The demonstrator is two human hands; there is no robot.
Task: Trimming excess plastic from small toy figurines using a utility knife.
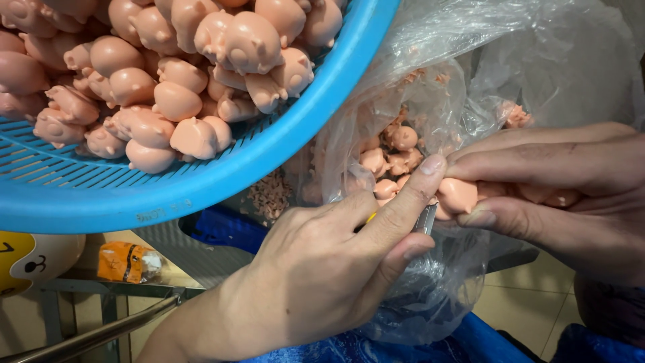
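The hands meet over the open clear plastic bag [430, 101]; the left hand [316, 269] grips a small blade [426, 218], the right hand [571, 181] pinches a pink pig figure [458, 195]; best keep shallow strokes, fingertips clear, trimmings falling into the bag.

The left hand [316, 269] grips a small blade with a yellow handle [424, 218], its thumb pressed against a pink pig figure [458, 195] that the right hand [571, 195] pinches between thumb and fingers. Just behind them a clear plastic bag [470, 87] holds more pink figures and pink shavings. A blue slotted basket [222, 181], heaped with pink pigs [175, 81], fills the upper left, and an orange packet [126, 262] lies below it.
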